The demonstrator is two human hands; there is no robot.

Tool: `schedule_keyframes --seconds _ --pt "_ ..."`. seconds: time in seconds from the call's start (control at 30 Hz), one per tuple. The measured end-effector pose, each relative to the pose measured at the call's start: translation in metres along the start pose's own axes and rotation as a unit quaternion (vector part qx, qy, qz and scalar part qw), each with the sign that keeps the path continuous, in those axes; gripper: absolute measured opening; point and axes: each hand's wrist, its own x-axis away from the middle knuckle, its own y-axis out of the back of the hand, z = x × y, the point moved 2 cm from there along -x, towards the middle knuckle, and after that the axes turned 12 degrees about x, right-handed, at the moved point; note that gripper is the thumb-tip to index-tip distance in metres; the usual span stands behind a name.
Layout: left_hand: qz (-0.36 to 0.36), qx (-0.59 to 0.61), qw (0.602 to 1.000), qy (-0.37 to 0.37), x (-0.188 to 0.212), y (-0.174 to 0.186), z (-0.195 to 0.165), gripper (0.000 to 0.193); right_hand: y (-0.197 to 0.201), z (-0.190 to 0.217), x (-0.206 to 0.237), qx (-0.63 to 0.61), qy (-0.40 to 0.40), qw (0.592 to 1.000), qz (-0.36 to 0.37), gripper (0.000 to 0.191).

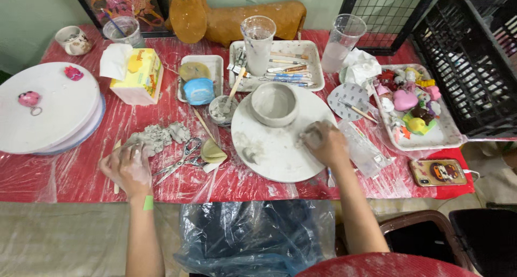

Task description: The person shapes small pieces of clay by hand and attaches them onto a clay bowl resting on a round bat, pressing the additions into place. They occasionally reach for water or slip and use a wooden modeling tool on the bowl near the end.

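My left hand [128, 168], smeared with grey clay, lies flat on the red plastic-covered table [64, 174], touching the near end of a lump of grey clay [156, 137]. Over on the round white board [274, 147], my right hand [325, 142] presses its curled fingers on a small bit of clay at the board's right edge. A grey clay bowl [273, 103] stands upright at the back of that board. A small clay piece [250, 156] lies on the board's left part.
Scissors [180, 159] and a yellow sponge [212, 150] lie between my hands. Behind are a tray of tools [285, 67], two plastic cups [257, 42], a tissue box [139, 75], white round boards [46, 110], a tray of coloured figures [412, 107], a phone [438, 172].
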Motion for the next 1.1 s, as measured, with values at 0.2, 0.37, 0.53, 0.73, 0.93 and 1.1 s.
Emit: schedule_keyframes --seconds 0.2,0.37,0.53,0.73,0.93,1.1 --pt "-0.007 0.186 0.975 0.122 -0.010 -0.001 0.019 0.038 -0.005 -0.035 -0.029 -0.101 -0.028 0.993 0.062 0.017" --pt "0.017 0.261 0.950 0.170 -0.018 -0.004 0.022 0.050 -0.001 -0.018 -0.053 -0.135 -0.062 0.988 0.035 0.015" --pt "0.113 0.298 0.945 0.071 -0.049 -0.048 -0.044 0.029 0.012 0.023 -0.064 -0.154 -0.032 0.986 -0.055 0.019" --pt "0.394 0.337 0.822 0.235 -0.095 -0.127 -0.075 0.068 0.007 0.030 -0.046 -0.152 -0.063 0.984 -0.069 0.017" --pt "0.422 0.371 0.788 0.252 -0.094 -0.149 -0.077 0.074 -0.018 0.002 -0.017 -0.254 -0.125 0.956 -0.079 0.014" --pt "0.374 0.331 0.835 0.232 -0.100 -0.131 -0.082 0.075 -0.039 -0.003 0.000 -0.394 -0.198 0.897 -0.040 0.014"
